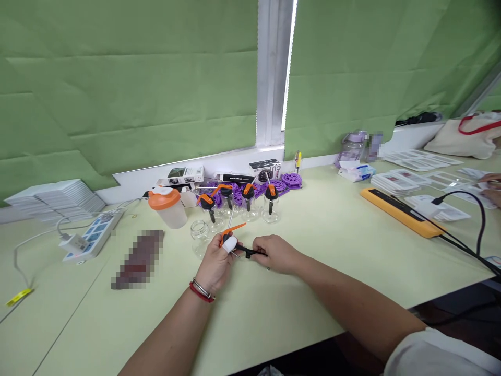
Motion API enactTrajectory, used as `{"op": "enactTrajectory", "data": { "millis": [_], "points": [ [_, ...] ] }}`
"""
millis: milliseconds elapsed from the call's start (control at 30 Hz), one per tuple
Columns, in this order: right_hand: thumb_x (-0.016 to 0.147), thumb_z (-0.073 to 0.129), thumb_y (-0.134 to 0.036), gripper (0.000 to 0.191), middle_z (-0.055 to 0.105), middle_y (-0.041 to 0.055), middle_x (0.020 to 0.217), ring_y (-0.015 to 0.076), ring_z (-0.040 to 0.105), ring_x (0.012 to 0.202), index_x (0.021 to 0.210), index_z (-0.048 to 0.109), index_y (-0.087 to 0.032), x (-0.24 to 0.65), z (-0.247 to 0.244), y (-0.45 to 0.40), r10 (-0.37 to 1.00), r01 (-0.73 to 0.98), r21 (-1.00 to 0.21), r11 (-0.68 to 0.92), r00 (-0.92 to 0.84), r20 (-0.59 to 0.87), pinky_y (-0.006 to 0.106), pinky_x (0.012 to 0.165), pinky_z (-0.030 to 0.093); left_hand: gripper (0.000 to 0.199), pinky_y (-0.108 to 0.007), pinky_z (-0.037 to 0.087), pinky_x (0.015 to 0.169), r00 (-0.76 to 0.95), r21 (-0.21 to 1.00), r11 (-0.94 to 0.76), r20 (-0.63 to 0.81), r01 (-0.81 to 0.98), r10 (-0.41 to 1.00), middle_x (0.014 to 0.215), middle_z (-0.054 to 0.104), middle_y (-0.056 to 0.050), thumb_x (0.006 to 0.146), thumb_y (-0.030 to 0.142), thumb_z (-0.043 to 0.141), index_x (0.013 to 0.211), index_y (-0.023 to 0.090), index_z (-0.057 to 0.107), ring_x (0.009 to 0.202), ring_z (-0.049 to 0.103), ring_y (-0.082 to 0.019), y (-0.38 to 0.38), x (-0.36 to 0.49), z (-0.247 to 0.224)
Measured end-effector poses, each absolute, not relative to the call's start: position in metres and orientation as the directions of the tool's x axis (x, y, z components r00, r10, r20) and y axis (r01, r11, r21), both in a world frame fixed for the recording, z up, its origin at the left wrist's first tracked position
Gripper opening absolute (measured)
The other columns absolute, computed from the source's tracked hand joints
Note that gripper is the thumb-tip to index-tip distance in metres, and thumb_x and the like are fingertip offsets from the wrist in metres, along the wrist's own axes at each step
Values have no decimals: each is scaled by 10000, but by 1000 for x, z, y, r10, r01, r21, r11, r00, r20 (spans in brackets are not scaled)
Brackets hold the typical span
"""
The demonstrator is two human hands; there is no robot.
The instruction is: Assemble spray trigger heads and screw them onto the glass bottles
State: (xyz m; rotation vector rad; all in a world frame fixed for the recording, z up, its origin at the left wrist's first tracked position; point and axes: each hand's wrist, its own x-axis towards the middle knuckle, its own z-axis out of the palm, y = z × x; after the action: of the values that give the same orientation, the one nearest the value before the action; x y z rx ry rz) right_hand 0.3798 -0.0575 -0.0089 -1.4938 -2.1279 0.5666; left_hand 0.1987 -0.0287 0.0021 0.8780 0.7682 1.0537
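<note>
Held in my left hand (217,263), whose thumb wears a white cover, is an orange-and-black jar top (235,228) with a thin metal rod sticking up. A slim black piece (247,251) runs from it to my right hand (274,253), which pinches the far end. Whether the piece is joined to the top I cannot tell. An open glass jar (199,230) stands just behind my left hand. Beyond my hands are several glass jars (270,213) with orange-and-black tops like the held one.
Behind the jars lie purple round parts (291,180) and small boxes (186,174). An orange-lidded cup (172,211) stands left of them. A white power strip (94,235) is at left, a yellow one (399,211) at right. Another person's hand (491,188) is at the right edge.
</note>
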Motion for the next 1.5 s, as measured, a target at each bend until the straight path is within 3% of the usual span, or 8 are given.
{"op": "enactTrajectory", "data": {
  "millis": [267,400,567,733,867,1100,1500],
  "points": [
    [804,563,-250,77,585,0,706,113,483,622,776,557,-179,376,-11,-59,932,758,-543,361,-274,237,218,563,297,315,-287,441,784,327,936,153,-44,-317,944,877,554,-4,721,324,684,948,183,515,840,559,-133,-29,199,-2],
    [832,526,-201,49,593,16,753,132,515,697,817,565,-176,376,-14,-57,923,757,-533,379,-267,277,232,629,344,293,-239,414,635,358,979,143,-83,-144,930,858,527,-7,771,394,610,951,190,500,768,539,-123,-29,193,2],
    [856,517,-198,67,617,40,826,157,541,783,860,580,-177,378,-18,-55,903,746,-510,428,-331,273,257,700,378,342,-231,387,583,425,990,138,-123,-4,897,771,498,40,661,249,690,894,199,446,617,479,-82,-29,188,9],
    [864,519,-209,84,624,47,834,164,548,794,874,594,-172,376,-19,-57,905,740,-521,425,-333,266,264,715,388,315,-275,422,686,396,995,101,-100,19,913,741,531,46,643,180,649,889,193,453,643,537,-104,-28,189,4],
    [860,526,-216,89,623,44,823,161,542,780,872,602,-173,376,-20,-57,908,733,-537,417,-322,267,258,705,383,300,-269,410,673,343,995,101,-100,14,934,727,555,44,621,168,646,859,184,465,635,546,-108,-26,192,-3],
    [839,535,-204,87,607,26,765,143,522,721,842,614,-168,374,-21,-59,923,697,-606,384,-282,260,243,666,366,318,-251,396,615,322,996,90,-88,8,943,718,567,43,611,189,681,857,185,480,590,519,-93,-28,194,-2],
    [768,561,-199,71,515,-42,604,85,392,540,789,621,-166,374,-25,-59,975,507,-837,209,-173,138,201,510,294,318,-218,330,514,358,991,129,-126,16,925,612,466,80,607,202,690,813,186,448,508,427,-63,-29,198,-4]
  ]
}}
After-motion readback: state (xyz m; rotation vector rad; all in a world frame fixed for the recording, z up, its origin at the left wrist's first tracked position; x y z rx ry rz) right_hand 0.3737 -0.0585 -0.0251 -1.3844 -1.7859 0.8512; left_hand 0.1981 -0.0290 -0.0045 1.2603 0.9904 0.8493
